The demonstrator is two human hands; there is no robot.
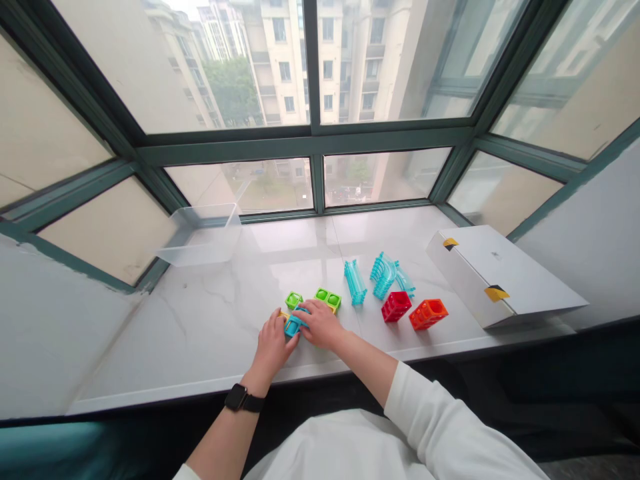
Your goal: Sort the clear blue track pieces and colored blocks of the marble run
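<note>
Both my hands meet over a small blue toy block (294, 324) near the sill's front edge. My left hand (273, 343) wraps its fingers and thumb round the block's left side, where a bit of yellow shows. My right hand (320, 324) grips the block from the right and above, hiding part of it. Just behind the fingers stands a green block (293, 299). A second green piece with two round openings (328, 298) sits behind my right hand, with yellow beneath it.
Right of my hands lie clear turquoise track pieces (355, 283), a curved turquoise track (384, 275), a red block (396, 307) and an orange block (429, 314). A white box (505, 273) stands at the right; a clear plastic bin (205, 237) is back left, by the windows.
</note>
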